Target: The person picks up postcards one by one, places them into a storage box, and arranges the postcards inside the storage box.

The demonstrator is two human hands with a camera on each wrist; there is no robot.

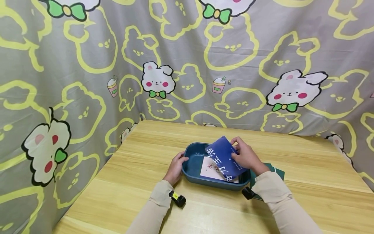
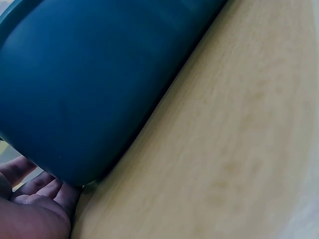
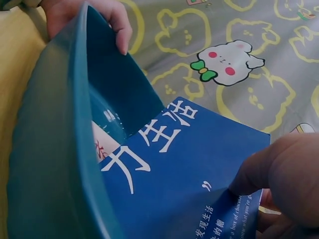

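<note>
A dark teal plastic basin (image 1: 210, 185) stands on the table, its outer wall (image 2: 99, 84) filling much of the left wrist view. At its left end my left hand (image 1: 176, 167) grips the rim, thumb over the edge and the other fingers outside. My right hand (image 1: 243, 154) pinches a blue card (image 1: 222, 159) with large white Chinese characters by its right edge. The card is tilted, its lower part inside the basin. Beneath it on the basin floor lies a pale pink card (image 1: 205, 169) with red and dark characters, partly hidden by the blue one.
A dark green flat item (image 1: 279, 174) with a white strip lies right of the basin, partly covered by my right forearm. The wooden table (image 1: 122, 188) reaches back to a grey curtain (image 1: 187, 48) with yellow and white cartoon bears. A black wrist camera (image 1: 179, 200) sits below my left cuff.
</note>
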